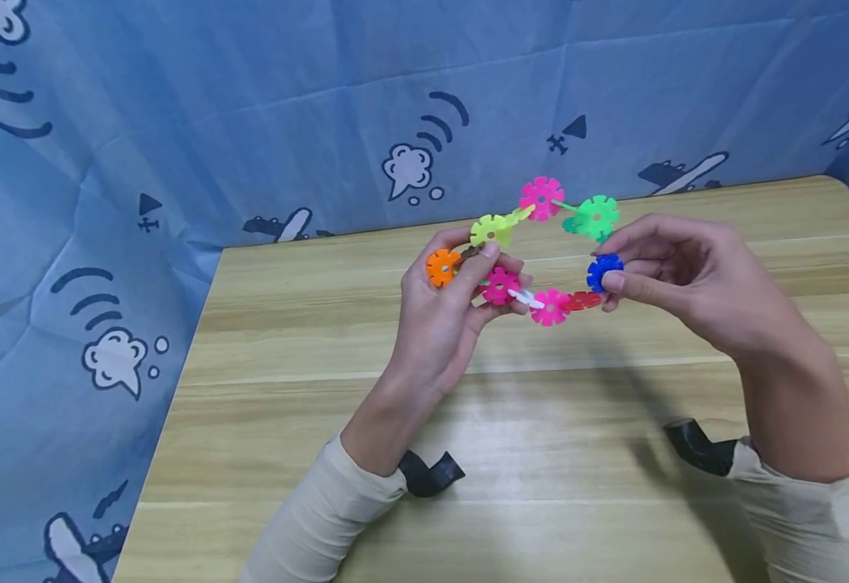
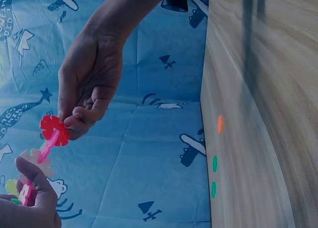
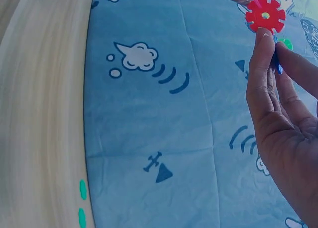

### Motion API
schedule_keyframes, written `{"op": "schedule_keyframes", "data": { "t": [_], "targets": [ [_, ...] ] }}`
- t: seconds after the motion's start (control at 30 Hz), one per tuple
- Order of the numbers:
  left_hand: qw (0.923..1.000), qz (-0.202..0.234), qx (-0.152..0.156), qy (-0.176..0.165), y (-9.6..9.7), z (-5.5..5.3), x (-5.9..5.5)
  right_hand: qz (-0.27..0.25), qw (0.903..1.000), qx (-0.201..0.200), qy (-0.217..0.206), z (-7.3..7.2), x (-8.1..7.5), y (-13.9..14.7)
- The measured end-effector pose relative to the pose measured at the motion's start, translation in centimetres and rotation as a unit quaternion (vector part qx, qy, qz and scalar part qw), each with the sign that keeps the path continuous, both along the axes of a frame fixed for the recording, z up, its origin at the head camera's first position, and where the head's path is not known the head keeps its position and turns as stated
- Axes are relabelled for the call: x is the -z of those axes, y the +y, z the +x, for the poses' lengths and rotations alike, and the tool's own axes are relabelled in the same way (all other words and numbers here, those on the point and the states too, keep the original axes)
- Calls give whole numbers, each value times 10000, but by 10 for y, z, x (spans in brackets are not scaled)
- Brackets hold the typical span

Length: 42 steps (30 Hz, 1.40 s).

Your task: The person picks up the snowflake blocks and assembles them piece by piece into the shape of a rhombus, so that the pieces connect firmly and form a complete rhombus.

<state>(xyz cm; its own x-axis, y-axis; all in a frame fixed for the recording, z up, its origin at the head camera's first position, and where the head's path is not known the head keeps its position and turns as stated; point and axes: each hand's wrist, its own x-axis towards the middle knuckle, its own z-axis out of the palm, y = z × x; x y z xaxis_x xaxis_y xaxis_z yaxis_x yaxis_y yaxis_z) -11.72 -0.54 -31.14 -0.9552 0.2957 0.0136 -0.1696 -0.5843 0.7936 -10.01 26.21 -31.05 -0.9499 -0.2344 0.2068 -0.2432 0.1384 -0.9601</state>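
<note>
A loop-like chain of notched plastic discs is held up over the table between both hands. My left hand (image 1: 442, 304) holds its left part, thumb by the magenta disc (image 1: 501, 286), with an orange disc (image 1: 442, 267) beside the thumb. My right hand (image 1: 701, 283) pinches a blue disc (image 1: 604, 273) between thumb and fingers. A red disc (image 3: 266, 16) sits next to the blue one. Along the far side run a yellow disc (image 1: 491, 231), a pink disc (image 1: 542, 199) and a green disc (image 1: 595, 216). Right fingertips partly hide the place between green and blue.
The wooden table (image 1: 308, 421) meets a blue printed cloth (image 1: 286, 105) at its back and left. In the left wrist view, an orange piece (image 2: 220, 124) and a green piece (image 2: 215, 163) lie near the table edge. Black wrist mounts stick out from both sleeves.
</note>
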Motion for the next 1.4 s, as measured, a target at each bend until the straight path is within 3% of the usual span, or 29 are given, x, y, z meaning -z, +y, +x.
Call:
{"op": "schedule_keyframes", "data": {
  "t": [0.57, 1.0, 1.4],
  "targets": [
    [9993, 240, -269, -55, 0, 0, -2, -677, 9977, -76, -65, 2, -2, -2],
    [9996, 203, -206, -75, 1, 1, -1, -712, 9973, 135, 101, 4, -5, -6],
    [9993, 274, -260, -14, 2, 1, 0, -1282, 9907, -149, 431, 2, -1, -17]
  ]
}}
